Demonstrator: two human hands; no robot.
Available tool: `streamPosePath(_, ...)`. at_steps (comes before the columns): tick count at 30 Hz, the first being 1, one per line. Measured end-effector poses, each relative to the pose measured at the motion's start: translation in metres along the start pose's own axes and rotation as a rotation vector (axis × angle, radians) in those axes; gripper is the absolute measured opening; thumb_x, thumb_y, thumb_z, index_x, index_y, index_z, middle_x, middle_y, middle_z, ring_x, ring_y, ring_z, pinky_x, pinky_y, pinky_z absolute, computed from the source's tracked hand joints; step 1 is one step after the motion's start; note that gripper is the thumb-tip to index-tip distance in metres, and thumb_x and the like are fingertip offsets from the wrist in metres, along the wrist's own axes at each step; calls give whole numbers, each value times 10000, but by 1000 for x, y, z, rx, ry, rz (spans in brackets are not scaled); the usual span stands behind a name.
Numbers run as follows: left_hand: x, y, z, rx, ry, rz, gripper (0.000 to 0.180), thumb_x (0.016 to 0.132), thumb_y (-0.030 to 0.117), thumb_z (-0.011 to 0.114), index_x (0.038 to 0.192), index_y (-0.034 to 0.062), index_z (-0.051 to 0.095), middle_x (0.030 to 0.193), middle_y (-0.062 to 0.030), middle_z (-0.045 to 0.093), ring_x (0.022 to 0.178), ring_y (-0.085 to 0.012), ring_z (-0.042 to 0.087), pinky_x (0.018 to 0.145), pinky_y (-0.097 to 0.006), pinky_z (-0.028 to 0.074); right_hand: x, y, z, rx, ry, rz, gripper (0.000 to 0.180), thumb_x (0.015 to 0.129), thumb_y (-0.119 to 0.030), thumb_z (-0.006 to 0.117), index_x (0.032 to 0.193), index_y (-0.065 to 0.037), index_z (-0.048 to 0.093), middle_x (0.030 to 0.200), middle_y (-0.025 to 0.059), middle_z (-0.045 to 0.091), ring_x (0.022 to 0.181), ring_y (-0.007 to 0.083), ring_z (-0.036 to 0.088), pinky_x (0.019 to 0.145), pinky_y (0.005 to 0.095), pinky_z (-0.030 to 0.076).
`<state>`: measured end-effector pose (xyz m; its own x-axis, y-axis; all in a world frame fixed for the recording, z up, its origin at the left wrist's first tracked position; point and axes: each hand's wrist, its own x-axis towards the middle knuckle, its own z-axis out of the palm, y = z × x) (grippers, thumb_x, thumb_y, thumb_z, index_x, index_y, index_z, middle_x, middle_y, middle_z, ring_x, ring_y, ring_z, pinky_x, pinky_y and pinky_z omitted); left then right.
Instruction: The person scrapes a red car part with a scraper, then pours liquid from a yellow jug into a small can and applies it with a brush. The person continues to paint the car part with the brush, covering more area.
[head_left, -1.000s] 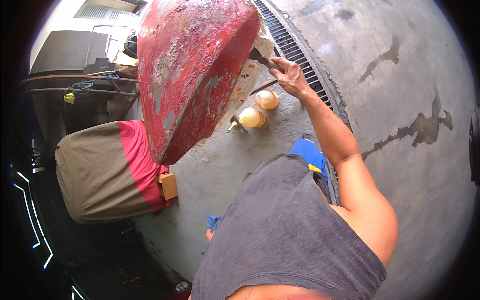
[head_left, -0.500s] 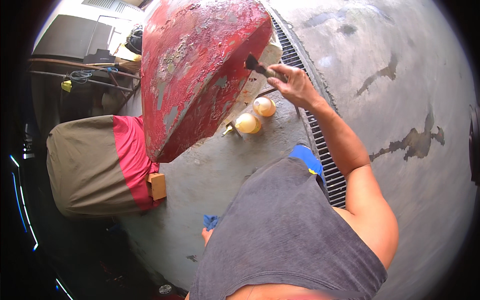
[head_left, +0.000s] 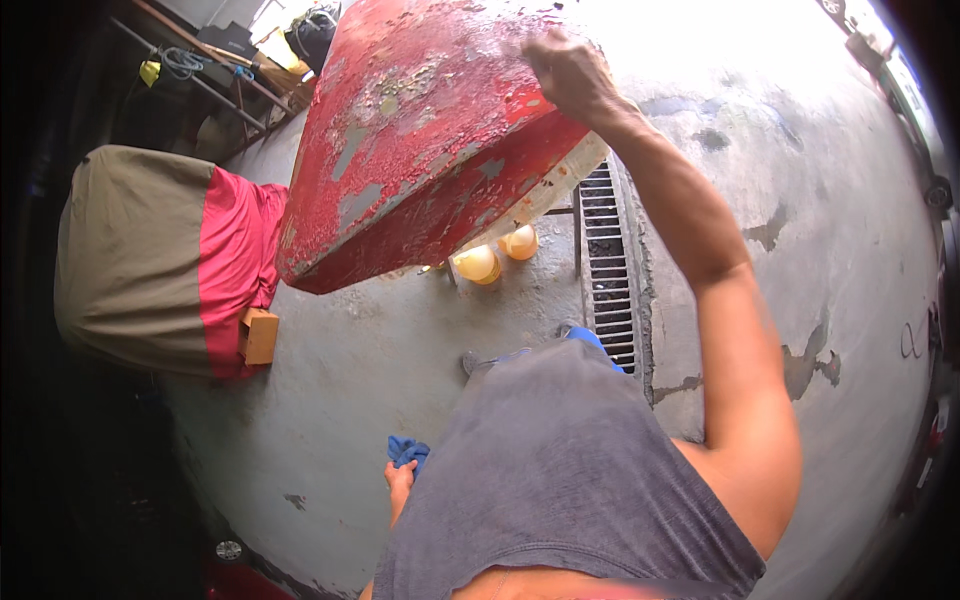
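Note:
A red boat hull (head_left: 430,150) with peeling, flaking paint lies upturned ahead of me, its pointed end toward the lower left. My right hand (head_left: 565,75) is a closed fist pressed on the hull's upper right face; the dark hand tool it grips is almost entirely hidden inside the fist. My left hand (head_left: 400,482) hangs low beside my grey shirt (head_left: 560,470) and holds a blue cloth (head_left: 407,450) at its fingertips. The hull's far end runs out of the top of the view.
Two round yellow-orange containers (head_left: 478,265) stand under the hull's edge. A metal drain grate (head_left: 605,270) runs along the concrete floor (head_left: 350,400). An olive and red covered bulk (head_left: 150,260) with a small brown box (head_left: 260,335) lies at left. Racks stand behind.
My right hand has moved from the hull's right edge up onto its top face. The view has come closer to the hull. The left hand stays low with the cloth.

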<state>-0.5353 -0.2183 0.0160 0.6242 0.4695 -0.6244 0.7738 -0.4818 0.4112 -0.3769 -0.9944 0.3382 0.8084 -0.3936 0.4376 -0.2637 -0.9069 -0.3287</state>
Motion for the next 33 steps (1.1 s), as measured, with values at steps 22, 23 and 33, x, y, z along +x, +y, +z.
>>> streamPosePath(22, -56, 51, 9, -65, 64, -89, 732, 757, -85, 764, 1406, 19, 443, 1264, -223, 628, 1066, -369, 674, 837, -519, 587, -63, 50, 12, 138, -80, -100, 287, 971, -96, 606, 1246, -128, 679, 1068, 143, 658, 1043, 288, 654, 900, 408, 545)
streamPosePath(23, -56, 54, 9, -59, 69, -93, 742, 758, -83, 765, 1415, 21, 437, 1267, -224, 626, 1069, -370, 673, 836, -521, 586, -62, 51, 6, 350, -35, -23, 274, 988, -142, 603, 1251, -114, 674, 1027, 126, 668, 1000, 257, 654, 871, 389, 542)
streamPosePath(33, -32, 52, 4, -24, 82, -22, 800, 755, -70, 785, 1453, 21, 407, 1300, -223, 605, 1102, -372, 652, 854, -552, 567, -82, 80, 40, 925, -20, 641, 348, 1043, -382, 562, 1122, -48, 617, 803, 13, 659, 656, 70, 522, 585, 261, 443)
